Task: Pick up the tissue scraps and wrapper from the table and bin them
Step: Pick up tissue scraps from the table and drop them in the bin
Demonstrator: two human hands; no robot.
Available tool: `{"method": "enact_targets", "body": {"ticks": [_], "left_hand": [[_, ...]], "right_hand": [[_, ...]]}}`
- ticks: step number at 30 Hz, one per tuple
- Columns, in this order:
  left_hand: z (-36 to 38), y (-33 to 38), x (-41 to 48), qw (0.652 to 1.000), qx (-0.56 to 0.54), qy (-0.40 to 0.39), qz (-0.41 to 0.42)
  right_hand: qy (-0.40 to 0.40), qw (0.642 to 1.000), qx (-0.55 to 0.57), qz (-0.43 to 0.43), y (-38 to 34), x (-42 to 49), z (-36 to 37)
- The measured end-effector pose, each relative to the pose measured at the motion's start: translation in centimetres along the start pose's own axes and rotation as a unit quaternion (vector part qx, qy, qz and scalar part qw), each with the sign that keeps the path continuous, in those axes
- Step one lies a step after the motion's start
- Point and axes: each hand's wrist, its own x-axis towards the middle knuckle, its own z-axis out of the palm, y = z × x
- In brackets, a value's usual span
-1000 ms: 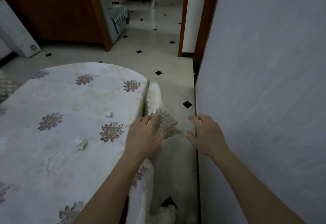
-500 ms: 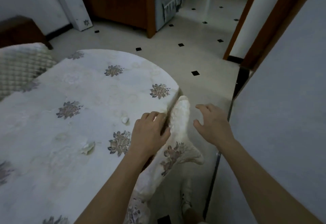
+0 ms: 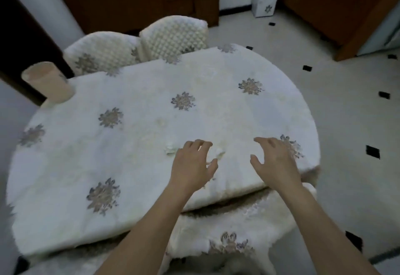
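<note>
at the far left corner of the table [image 3: 65,166] stands a pale cylindrical bin [image 3: 48,83], well apart from everything else that matters here, so whatever gets picked up has a long carry leftward and away from the person. moving right across the floral tablecloth [image 3: 129,144], a faint crumpled bit [image 3: 161,122] lies near the middle, too blurred to say whether it is tissue or wrapper. next comes a small white tissue scrap [image 3: 170,148], lying just left of the left hand [image 3: 191,165] and beside its knuckles, a compact wad with no clear long axis. the left hand hovers palm down with fingers spread and loosely curled, holding nothing that shows. just past its fingertips, in the gap between the two hands, sits a second tissue scrap [image 3: 219,153], clearly closer to the left thumb and forefinger than to the right hand [image 3: 273,162]. the right hand is likewise spread wide and empty, hanging over the tablecloth near the table's right edge, apart from both scraps. by this layout the left hand looks the natural one for either scrap, needing only a short forward pinch, and it is also the hand on the bin's side.
</note>
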Motion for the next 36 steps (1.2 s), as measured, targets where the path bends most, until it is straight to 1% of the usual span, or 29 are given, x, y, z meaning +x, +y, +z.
{"method": "enact_targets", "body": {"ticks": [3, 6, 8, 17, 21, 27, 32, 36], "left_hand": [[-0.9, -2.5, -1.5, 0.998, 0.01, -0.001, -0.061], [-1.2, -5.0, -2.5, 0.994, -0.004, -0.01, -0.113], [-1.0, -6.5, -3.0, 0.991, -0.008, -0.007, -0.132], [1.5, -11.5, -1.6, 0.989, -0.032, 0.001, -0.144], [2.9, -12.8, -0.1, 0.986, -0.046, -0.002, -0.163], [5.8, -14.9, 2.8, 0.97, -0.072, -0.041, -0.23], [8.4, -16.2, 5.2, 0.966, -0.091, -0.077, -0.228], [10.0, -16.8, 6.3, 0.969, -0.085, -0.099, -0.21]], "right_hand": [[-0.045, 0.998, -0.004, -0.04, -2.0, 1.8, 0.8], [-0.055, 0.997, 0.001, -0.06, -3.5, 2.5, 1.8], [-0.056, 0.996, -0.002, -0.065, -3.9, 2.8, 2.4], [-0.064, 0.996, -0.039, -0.053, -3.4, 3.9, 5.2], [-0.101, 0.993, -0.041, -0.045, -2.5, 5.4, 7.1], [-0.178, 0.983, -0.04, -0.025, -0.5, 8.7, 10.5], [-0.237, 0.971, -0.035, 0.002, 0.2, 10.3, 13.2], [-0.242, 0.97, -0.01, 0.028, 0.0, 11.0, 14.8]]}}
